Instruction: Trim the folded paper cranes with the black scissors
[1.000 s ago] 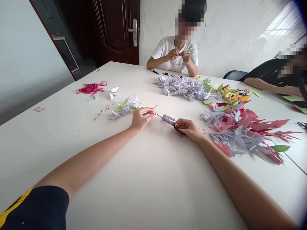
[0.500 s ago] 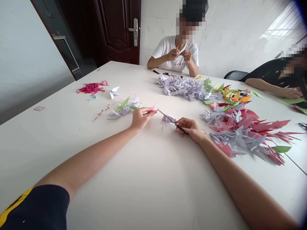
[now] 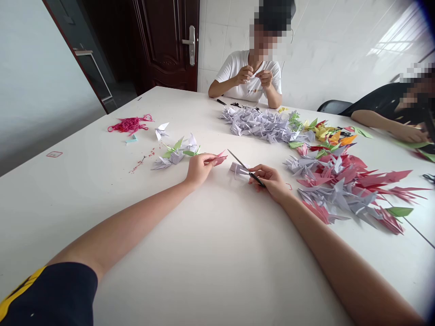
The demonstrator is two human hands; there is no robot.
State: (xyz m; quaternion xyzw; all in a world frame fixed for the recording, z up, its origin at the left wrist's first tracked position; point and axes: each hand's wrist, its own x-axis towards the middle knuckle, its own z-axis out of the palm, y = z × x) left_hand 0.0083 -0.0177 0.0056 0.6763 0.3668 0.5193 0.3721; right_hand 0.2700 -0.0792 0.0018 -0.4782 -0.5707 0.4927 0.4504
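"What was gripped by the left hand [image 3: 200,169]?"

"A pink folded paper [image 3: 221,160] was pinched there, above the white table [image 3: 190,253]."

"And by the right hand [image 3: 269,178]?"

"Black-handled scissors [image 3: 250,174] were grasped, their blades [image 3: 237,159] pointed toward the pink folded paper, just apart from it."

"Was anything seen close by?"

"A lilac folded paper [image 3: 235,168] was seen behind the blades, near the right hand."

One head-worn camera looks forward and down from close above the broad, smooth white table [image 3: 170,262]. The bare left hand [image 3: 201,170] and bare right hand [image 3: 268,180] sit mid-view; the dark reddish-brown panelled door [image 3: 165,43] stands well beyond the table, at the top edge.
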